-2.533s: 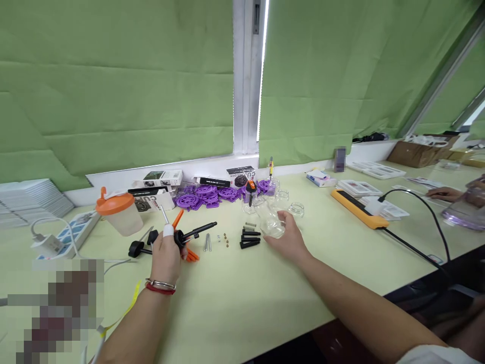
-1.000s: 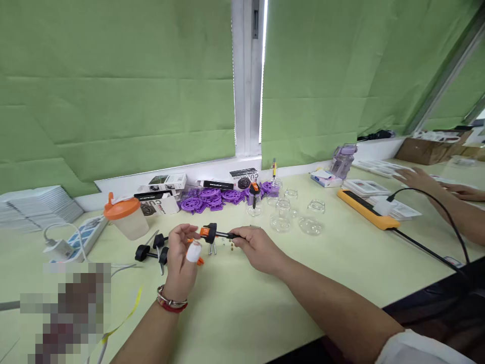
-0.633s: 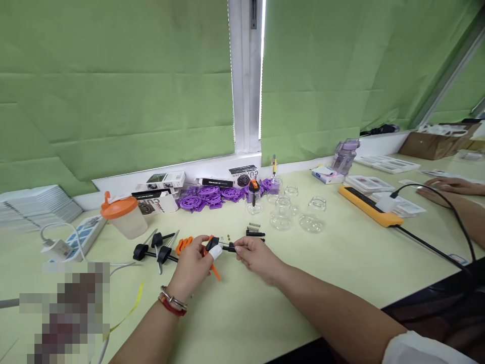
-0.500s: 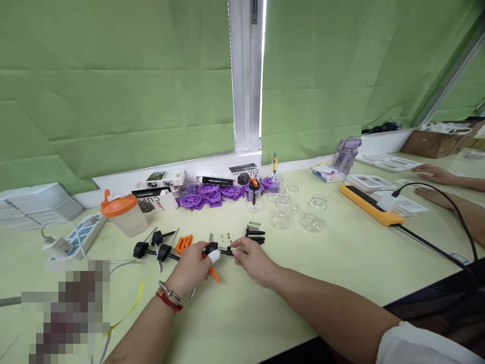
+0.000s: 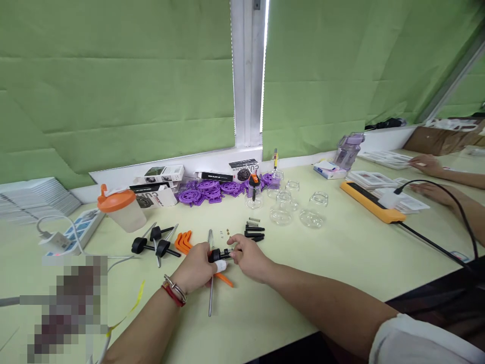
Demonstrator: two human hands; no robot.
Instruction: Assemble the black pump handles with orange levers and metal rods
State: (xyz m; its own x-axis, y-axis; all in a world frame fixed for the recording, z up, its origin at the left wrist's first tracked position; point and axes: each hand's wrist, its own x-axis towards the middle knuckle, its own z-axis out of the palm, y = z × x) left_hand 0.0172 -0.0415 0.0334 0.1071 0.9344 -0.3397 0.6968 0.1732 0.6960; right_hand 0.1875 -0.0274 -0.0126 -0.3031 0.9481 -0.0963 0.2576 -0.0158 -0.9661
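My left hand is closed around a black cylindrical part with a narrower shaft. A long metal rod and an orange handle stick out by that hand; how they join the black part is hidden. At the shaft's right end, the fingertips of my right hand are pinched together on it. Beyond my hands lie small springs, black tapered pieces and tiny brass-coloured bits. To the left are more orange handles and black knobbed parts with rods.
Clear glass jars stand behind on the right, near purple wheel-shaped pieces and boxes. An orange-lidded cup is on the left. A yellow power strip lies right, before another person's hands.
The black part has turned in my left hand, so its shaft shows more. The metal rod now points toward me, and the orange handle has swung to the right.
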